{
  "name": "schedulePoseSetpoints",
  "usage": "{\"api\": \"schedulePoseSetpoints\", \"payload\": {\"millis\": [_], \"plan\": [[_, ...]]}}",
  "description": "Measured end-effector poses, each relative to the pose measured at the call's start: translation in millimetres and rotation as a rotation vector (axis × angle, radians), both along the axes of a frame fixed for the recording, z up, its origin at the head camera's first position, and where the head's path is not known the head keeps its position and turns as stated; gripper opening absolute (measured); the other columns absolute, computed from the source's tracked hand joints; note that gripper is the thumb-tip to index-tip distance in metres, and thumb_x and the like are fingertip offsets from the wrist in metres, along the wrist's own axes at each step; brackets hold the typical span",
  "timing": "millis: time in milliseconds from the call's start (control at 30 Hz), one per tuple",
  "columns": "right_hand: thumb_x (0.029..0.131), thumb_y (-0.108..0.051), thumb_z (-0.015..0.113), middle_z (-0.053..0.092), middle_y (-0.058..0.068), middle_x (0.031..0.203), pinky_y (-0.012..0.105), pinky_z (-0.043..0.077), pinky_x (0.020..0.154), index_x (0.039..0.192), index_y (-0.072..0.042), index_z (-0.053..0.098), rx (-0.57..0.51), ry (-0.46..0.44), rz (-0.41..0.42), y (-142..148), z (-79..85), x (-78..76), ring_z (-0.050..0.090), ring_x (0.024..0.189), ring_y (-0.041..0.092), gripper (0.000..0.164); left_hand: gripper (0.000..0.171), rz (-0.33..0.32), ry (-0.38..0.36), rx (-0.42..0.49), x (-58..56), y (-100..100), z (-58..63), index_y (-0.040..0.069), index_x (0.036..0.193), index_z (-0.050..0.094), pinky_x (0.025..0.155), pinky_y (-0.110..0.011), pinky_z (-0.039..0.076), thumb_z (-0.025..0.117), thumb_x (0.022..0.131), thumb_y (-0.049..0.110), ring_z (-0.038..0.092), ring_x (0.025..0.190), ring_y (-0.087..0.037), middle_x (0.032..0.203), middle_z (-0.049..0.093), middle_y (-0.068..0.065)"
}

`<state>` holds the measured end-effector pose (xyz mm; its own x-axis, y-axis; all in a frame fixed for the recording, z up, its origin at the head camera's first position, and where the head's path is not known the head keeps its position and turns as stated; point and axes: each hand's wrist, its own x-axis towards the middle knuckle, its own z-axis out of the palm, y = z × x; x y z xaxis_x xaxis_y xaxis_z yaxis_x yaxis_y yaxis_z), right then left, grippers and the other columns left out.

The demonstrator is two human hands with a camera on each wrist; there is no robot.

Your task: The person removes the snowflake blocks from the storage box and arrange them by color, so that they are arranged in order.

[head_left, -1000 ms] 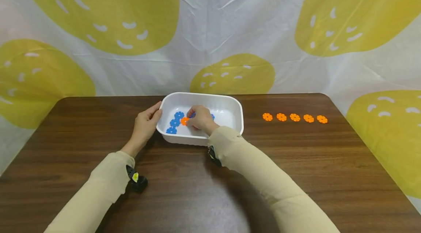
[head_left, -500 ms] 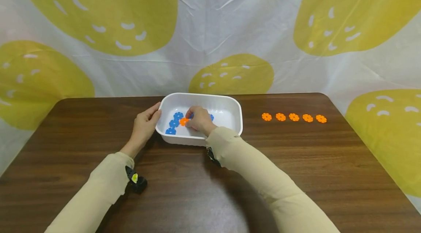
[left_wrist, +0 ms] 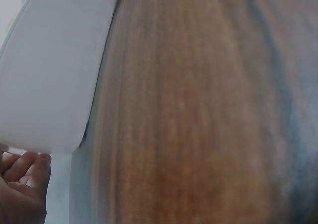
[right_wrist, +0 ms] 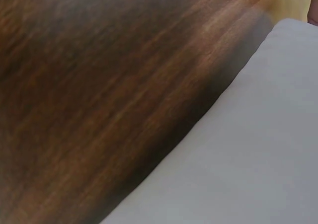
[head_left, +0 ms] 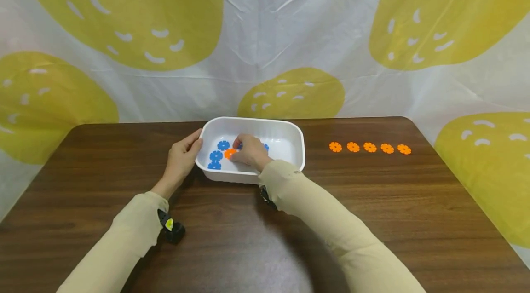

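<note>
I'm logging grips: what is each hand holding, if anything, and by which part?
The left hand holds the white tray by its left end; the right hand appears to pinch the orange disc inside it by its right edge.

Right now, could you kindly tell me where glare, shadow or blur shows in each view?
Head view: pale glare on the near part of the table, a dark shadow beside the right sleeve, glints inside the tray; left wrist: the table looks soft, out of focus; right wrist: also soft, with a dark shadow along the tray's edge.
</note>
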<state>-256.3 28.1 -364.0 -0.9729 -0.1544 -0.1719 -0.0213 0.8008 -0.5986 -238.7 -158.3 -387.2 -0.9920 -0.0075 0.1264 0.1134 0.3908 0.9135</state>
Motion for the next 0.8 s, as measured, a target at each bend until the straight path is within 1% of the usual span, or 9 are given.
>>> {"api": "schedulePoseSetpoints", "payload": {"millis": [200, 467, 567, 800], "plan": [[0.078, -0.020, 0.076, 0.065, 0.005, 0.109, 0.031, 0.043, 0.077, 0.101, -0.012, 0.065, 0.050, 0.030, 0.032, -0.3, -1.3, -1.1, 0.056, 0.092, 0.022, 0.027, 0.042, 0.003, -0.006, 0.004, -1.0, -0.5, -0.8, 0.005, 0.137, 0.048, 0.102, -0.037, 0.043, 0.050, 0.098, 0.019, 0.047, 0.127, -0.025, 0.139, 0.048, -0.013], [0.078, -0.020, 0.076, 0.065, 0.003, 0.108, 0.031, 0.043, 0.079, 0.100, -0.014, 0.065, 0.067, 0.030, 0.036, -1.5, -1.7, -2.8, 0.056, 0.094, 0.022, 0.025, 0.042, 0.006, 0.001, 0.003, -0.2, -0.7, -0.2, 0.005, 0.137, 0.048, 0.103, -0.038, 0.042, 0.050, 0.098, 0.018, 0.047, 0.127, -0.026, 0.139, 0.048, -0.014], [0.078, -0.021, 0.076, 0.065, 0.004, 0.109, 0.031, 0.043, 0.078, 0.100, -0.014, 0.064, 0.077, 0.027, 0.033, -1.6, -1.4, -2.9, 0.057, 0.094, 0.021, 0.026, 0.042, 0.003, 0.003, 0.005, 0.1, -0.4, 0.0, 0.004, 0.137, 0.047, 0.103, -0.038, 0.041, 0.050, 0.098, 0.018, 0.046, 0.128, -0.027, 0.139, 0.047, -0.014], [0.078, -0.022, 0.077, 0.065, 0.005, 0.104, 0.028, 0.040, 0.071, 0.099, -0.011, 0.063, 0.082, 0.008, 0.019, -1.4, -1.8, -2.6, 0.055, 0.088, 0.020, 0.028, 0.042, 0.001, -0.003, 0.009, 0.2, -0.3, -0.1, 0.004, 0.137, 0.047, 0.103, -0.038, 0.041, 0.050, 0.098, 0.018, 0.046, 0.128, -0.026, 0.140, 0.047, -0.014]]}}
